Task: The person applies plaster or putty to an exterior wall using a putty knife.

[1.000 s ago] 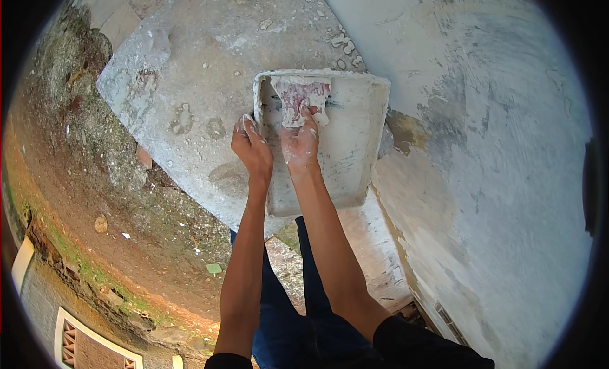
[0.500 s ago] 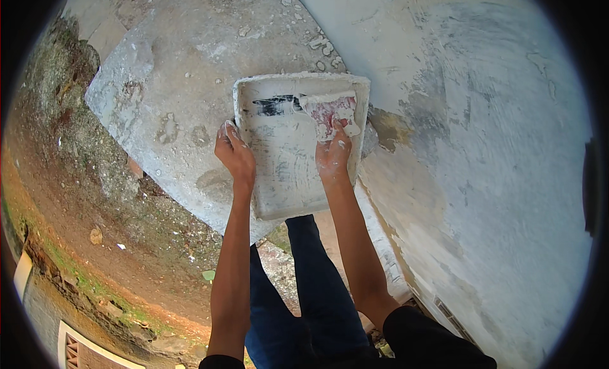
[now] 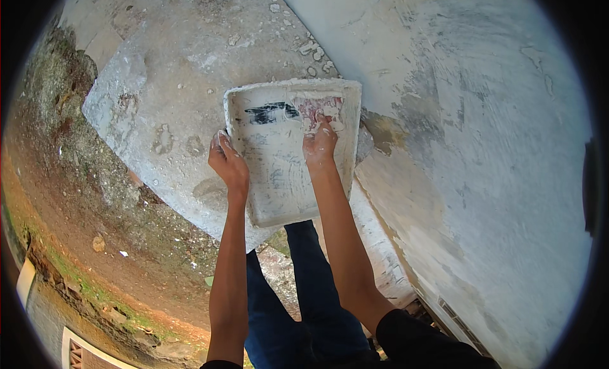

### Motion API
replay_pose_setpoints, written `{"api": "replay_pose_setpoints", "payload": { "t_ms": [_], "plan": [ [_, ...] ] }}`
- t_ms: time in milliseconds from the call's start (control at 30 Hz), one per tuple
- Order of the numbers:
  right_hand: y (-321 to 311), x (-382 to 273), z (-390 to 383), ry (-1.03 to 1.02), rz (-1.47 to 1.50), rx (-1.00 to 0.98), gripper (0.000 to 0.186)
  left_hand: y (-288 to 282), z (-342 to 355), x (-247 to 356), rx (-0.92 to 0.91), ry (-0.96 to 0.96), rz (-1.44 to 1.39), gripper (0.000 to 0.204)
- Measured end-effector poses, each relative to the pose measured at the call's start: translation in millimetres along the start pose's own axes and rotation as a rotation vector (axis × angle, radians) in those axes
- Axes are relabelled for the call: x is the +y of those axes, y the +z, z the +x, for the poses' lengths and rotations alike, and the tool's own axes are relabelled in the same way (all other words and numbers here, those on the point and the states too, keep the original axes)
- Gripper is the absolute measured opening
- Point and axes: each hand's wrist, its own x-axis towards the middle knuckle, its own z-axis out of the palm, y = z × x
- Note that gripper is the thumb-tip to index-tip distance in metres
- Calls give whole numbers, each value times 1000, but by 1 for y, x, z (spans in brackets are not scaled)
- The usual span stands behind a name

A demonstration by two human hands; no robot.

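Note:
A shallow rectangular tray, white with dried and wet putty, is held up in front of me. My left hand is closed on its left rim, with white smears on the fingers. Inside the tray's far right corner, my right hand grips a flat, squarish putty scraper, reddish under a coat of white putty. To the left of the scraper, a black streak of tray bottom shows through. Some of the scraper's edge is lost in the putty.
A putty-spattered grey slab lies below and beyond the tray. On the right rises a wall with patchy white and grey coating. Rough soil and gravel stretch along the left. My legs in blue jeans stand beneath.
My right hand and the scraper have shifted a little left within the tray. The tray and my left hand have moved slightly left and nearer me.

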Motion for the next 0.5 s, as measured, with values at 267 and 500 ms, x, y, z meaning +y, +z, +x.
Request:
{"api": "replay_pose_setpoints", "payload": {
  "t_ms": [267,500],
  "plan": [
    [-11,-11,-6,-152,-239,47,18,2,-1,-2,-1,9,3,31],
    [-8,-29,-7,35,-490,116,12,-1,0,2,-17,-58,-20,30]
  ]
}}
